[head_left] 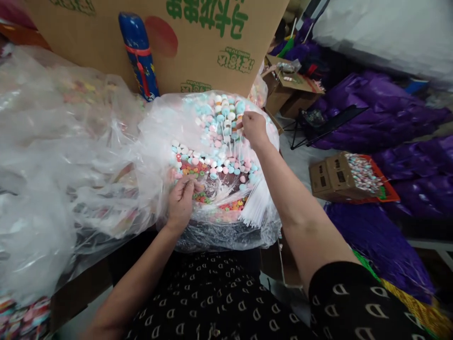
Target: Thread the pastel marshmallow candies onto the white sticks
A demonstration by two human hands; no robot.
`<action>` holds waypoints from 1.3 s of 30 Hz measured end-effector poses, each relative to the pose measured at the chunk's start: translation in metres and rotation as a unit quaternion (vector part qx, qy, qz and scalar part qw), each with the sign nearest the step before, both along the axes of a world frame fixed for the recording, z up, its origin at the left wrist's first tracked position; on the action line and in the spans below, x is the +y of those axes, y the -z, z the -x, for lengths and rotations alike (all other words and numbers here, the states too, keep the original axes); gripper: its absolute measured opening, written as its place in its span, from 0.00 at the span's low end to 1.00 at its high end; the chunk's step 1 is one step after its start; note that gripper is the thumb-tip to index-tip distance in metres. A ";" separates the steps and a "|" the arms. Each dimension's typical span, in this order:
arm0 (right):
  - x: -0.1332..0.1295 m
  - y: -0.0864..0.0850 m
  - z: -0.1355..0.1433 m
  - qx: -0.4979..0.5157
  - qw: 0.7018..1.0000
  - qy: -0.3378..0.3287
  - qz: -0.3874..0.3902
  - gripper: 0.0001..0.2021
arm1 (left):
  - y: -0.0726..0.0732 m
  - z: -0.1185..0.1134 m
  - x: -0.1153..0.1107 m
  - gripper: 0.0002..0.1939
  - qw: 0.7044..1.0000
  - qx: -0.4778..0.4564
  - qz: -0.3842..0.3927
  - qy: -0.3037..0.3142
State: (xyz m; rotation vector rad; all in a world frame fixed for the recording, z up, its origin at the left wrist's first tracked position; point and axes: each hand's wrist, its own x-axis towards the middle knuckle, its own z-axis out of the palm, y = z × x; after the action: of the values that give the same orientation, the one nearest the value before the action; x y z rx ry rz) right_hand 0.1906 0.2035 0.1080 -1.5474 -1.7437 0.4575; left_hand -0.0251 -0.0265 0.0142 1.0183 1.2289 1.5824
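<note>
Loose pastel tablet candies (219, 169) lie across an open clear plastic bag (226, 241) in front of me. Small coloured ring candies (233, 206) form a layer nearer my body. My left hand (182, 199) is closed in a pinch over the ring candies at the left; what its fingertips hold is too small to name. Curled beside several stacked candies on white sticks (227, 125), my right hand (253, 127) is closed, and its fingers hide whatever is in them. A fanned bundle of bare white sticks (255, 204) rests on the right side of the bag.
Behind the bag stands a large cardboard box (201, 52) with a blue bottle (139, 56) against it. More clear plastic bags (102, 141) fill the left. At right are a small carton of wrapped sweets (334, 174), a black folding stool (329, 125) and purple foil packs (382, 111).
</note>
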 end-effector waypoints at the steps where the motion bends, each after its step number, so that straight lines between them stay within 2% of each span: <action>1: -0.002 -0.001 -0.006 -0.024 1.000 0.016 0.005 0.15 | 0.000 0.000 0.001 0.10 1.000 0.000 0.001 0.001; 2: -0.009 -0.002 -0.012 -0.048 0.998 0.026 0.000 0.14 | 0.001 0.000 0.001 0.10 1.000 0.002 0.000 0.000; 4: -0.041 -0.006 -0.026 -0.098 0.994 0.006 -0.042 0.13 | 0.002 0.001 0.001 0.11 1.000 0.004 -0.001 0.005; 6: -0.090 -0.006 -0.039 -0.133 0.988 -0.038 -0.065 0.14 | 0.002 0.001 0.001 0.12 1.000 -0.004 0.006 0.014; 7: -0.117 -0.003 -0.046 -0.147 0.986 -0.067 -0.051 0.14 | 0.002 0.001 0.001 0.12 1.000 -0.012 0.010 0.017; 9: -0.168 0.008 -0.059 -0.181 0.973 -0.142 0.011 0.12 | 0.001 0.000 0.001 0.13 0.999 -0.021 0.020 0.018; 11: -0.207 0.025 -0.072 -0.244 0.943 -0.221 0.048 0.11 | 0.000 -0.001 0.002 0.13 0.999 -0.023 0.022 0.010; 13: -0.228 0.043 -0.084 -0.302 0.927 -0.218 0.045 0.12 | -0.002 -0.001 0.003 0.14 0.999 -0.030 0.022 0.008; 17: -0.232 0.067 -0.098 -0.346 0.915 -0.205 0.016 0.14 | -0.009 0.003 0.007 0.14 0.999 -0.042 0.014 0.012; 21: -0.221 0.076 -0.106 -0.317 0.919 -0.234 -0.008 0.14 | -0.016 0.013 0.011 0.12 1.000 0.006 0.015 -0.006; 24: -0.218 0.078 -0.111 -0.276 0.928 -0.251 -0.016 0.14 | -0.018 0.023 0.013 0.09 0.996 0.093 0.016 -0.008; 26: -0.216 0.079 -0.112 -0.255 0.931 -0.259 -0.016 0.13 | -0.016 0.029 0.016 0.08 0.979 0.202 0.000 0.014; 28: -0.215 0.078 -0.112 -0.236 0.933 -0.270 -0.019 0.12 | -0.011 0.034 0.019 0.07 0.940 0.334 -0.040 0.059; 31: -0.214 0.074 -0.112 -0.193 0.937 -0.289 -0.025 0.13 | -0.006 0.035 0.024 0.08 0.854 0.496 -0.088 0.128; 34: -0.215 0.071 -0.114 -0.161 0.942 -0.294 -0.029 0.14 | -0.008 0.029 0.024 0.10 0.784 0.597 -0.069 0.158; 37: -0.215 0.068 -0.114 -0.155 0.942 -0.294 -0.044 0.13 | -0.014 0.024 0.022 0.11 0.738 0.654 -0.037 0.163; 39: -0.214 0.066 -0.111 -0.147 0.942 -0.297 -0.061 0.12 | -0.018 0.023 0.020 0.11 0.725 0.668 -0.034 0.166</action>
State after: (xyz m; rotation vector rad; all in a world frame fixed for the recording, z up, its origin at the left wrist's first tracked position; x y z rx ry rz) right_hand 0.3013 -0.0107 0.0424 -1.0161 -2.4318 0.4079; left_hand -0.0478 -0.0060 0.0324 2.4495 1.6697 0.3973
